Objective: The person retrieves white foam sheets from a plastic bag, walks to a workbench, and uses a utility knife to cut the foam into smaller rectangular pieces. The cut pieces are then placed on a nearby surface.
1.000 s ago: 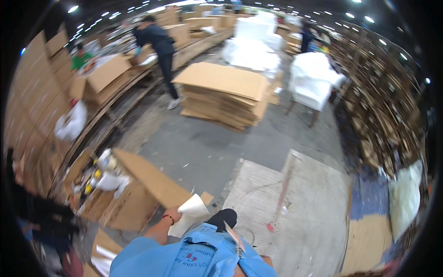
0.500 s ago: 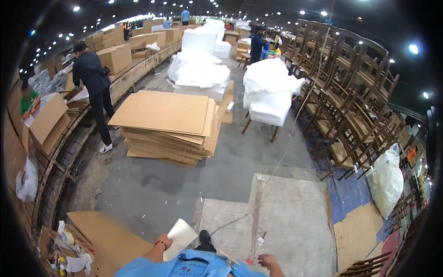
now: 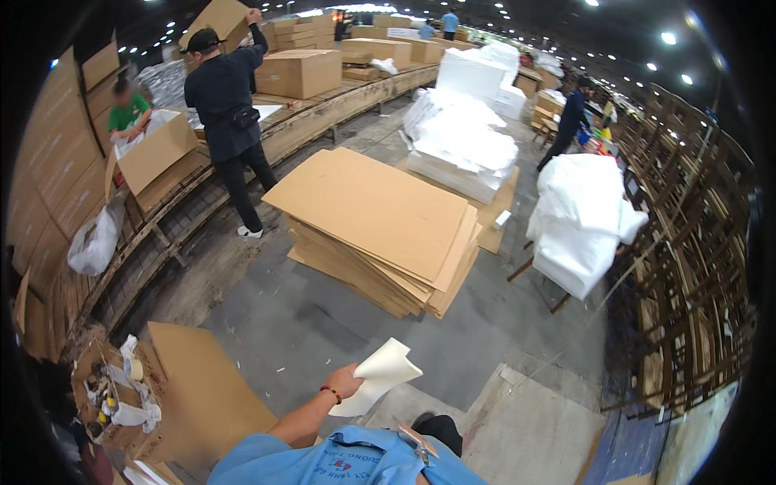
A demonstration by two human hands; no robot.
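Observation:
My left hand (image 3: pixel 345 380), a beaded bracelet at its wrist, reaches forward over the floor. Its fingers are closed on the edge of a cream-white sheet (image 3: pixel 386 374), thin and bent; whether it is paper or foam I cannot tell. The sheet hangs in the air, with its far corner curled. Ahead of it, apart from my hand, stands a tall uneven stack of flat cardboard sheets (image 3: pixel 372 214). My right hand is out of view.
A cardboard box of tape rolls and scraps (image 3: pixel 113 396) and a cardboard sheet (image 3: pixel 206 388) lie at my left. Two people work by the long wooden conveyor (image 3: pixel 323 109). White foam sheets (image 3: pixel 461 133), a wrapped chair (image 3: pixel 578 226) and stacked wooden chairs (image 3: pixel 687 242) stand beyond.
My view has swung left, and I am closer to the cardboard stack. My left hand has moved forward with the sheet. My right hand has left the view. The person in black has raised a box.

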